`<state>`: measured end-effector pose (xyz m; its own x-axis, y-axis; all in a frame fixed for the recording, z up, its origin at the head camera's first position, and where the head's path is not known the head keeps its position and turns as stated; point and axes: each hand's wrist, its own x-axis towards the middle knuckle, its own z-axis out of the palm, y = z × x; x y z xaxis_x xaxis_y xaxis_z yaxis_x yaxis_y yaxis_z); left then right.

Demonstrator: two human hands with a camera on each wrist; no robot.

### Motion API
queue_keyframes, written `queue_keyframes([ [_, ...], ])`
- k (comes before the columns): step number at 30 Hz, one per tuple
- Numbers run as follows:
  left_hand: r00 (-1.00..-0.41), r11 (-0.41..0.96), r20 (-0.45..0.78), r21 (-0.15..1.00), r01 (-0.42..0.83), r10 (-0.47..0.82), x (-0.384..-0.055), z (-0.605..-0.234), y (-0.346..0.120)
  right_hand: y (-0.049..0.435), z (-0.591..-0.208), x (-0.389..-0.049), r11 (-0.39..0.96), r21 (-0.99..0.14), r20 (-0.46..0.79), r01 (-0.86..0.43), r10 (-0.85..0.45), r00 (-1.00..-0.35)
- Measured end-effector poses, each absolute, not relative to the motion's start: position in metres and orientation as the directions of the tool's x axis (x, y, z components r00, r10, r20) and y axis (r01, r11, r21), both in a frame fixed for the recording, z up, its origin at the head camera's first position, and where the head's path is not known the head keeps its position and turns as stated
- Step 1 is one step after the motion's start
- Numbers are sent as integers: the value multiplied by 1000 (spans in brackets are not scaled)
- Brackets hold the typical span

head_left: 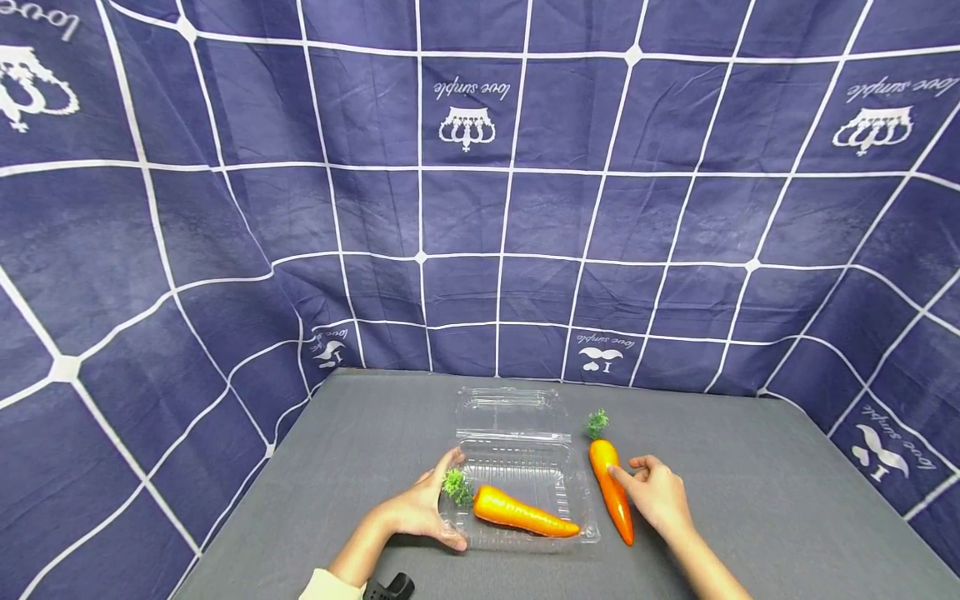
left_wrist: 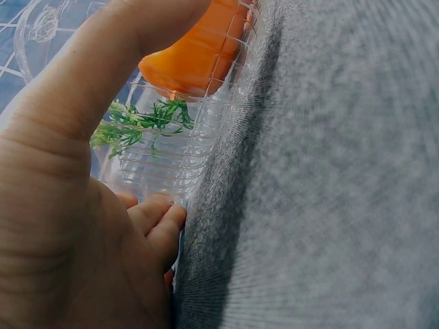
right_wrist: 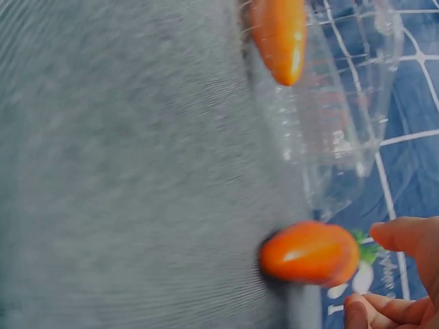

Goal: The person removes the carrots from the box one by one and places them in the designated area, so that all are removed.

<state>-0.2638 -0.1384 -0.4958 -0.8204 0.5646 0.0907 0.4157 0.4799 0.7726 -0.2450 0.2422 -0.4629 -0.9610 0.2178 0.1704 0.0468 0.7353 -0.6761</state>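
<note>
A clear plastic clamshell container [head_left: 517,471] lies on the grey table with its lid folded back. Inside it rests an orange carrot [head_left: 521,512], its green top pointing left. My left hand [head_left: 420,506] spans the container's left end and holds it, thumb at the near corner and fingers toward the far one. To the right of the container, a second carrot [head_left: 612,493] lies on the table, green top away from me. My right hand [head_left: 660,496] reaches over this carrot's right side, thumb and fingers spread apart in the right wrist view, one fingertip overlapping it in the head view.
The raised lid [head_left: 512,412] extends behind the container's base. A blue cloth [head_left: 465,217] with white grid lines hangs around the back and sides of the grey table [head_left: 757,500]. A black band [head_left: 390,587] shows at my left wrist.
</note>
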Motion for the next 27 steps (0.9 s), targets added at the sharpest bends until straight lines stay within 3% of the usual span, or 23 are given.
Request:
queue_keyframes([
  [18, -821, 485, 85, 771, 413, 565, -264, -493, -139, 202, -429, -246, 568, -822, 185, -49, 184, -965],
  [27, -819, 479, 85, 775, 413, 568, -263, -495, -138, 168, -432, -248, 422, -893, 208, -157, 79, -975],
])
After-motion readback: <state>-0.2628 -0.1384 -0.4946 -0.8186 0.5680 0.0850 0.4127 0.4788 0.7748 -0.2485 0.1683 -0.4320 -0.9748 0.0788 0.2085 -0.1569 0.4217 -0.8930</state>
